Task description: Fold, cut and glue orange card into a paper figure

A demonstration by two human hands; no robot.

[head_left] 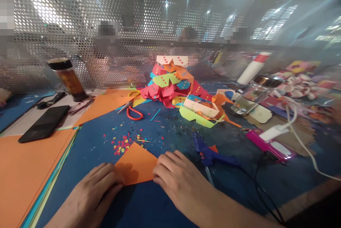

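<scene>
A small orange sheet of paper (137, 164) lies on the blue table, one corner pointing away from me. My left hand (99, 182) grips its left edge, fingers bent together with the thumb near the table. On the paper's right edge, my right hand (173, 171) is closed with its fingertips curled over it. Just beyond the sheet are scattered tiny paper squares (124, 144) in red, yellow and blue. Red-handled scissors (134, 112) rest farther back, their blades pointing left. To the right of my right hand lies a blue glue gun (210, 151) with a clear stick at its rear.
Decorated paper masks (170, 87) are heaped at the back. Large orange sheets (34, 171) and a black phone (44, 123) lie left, near a bottle of brown liquid (70, 80). At right are a pink power strip (270, 146), cables and a glass jar (253, 96). A perforated metal screen (144, 15) stands behind.
</scene>
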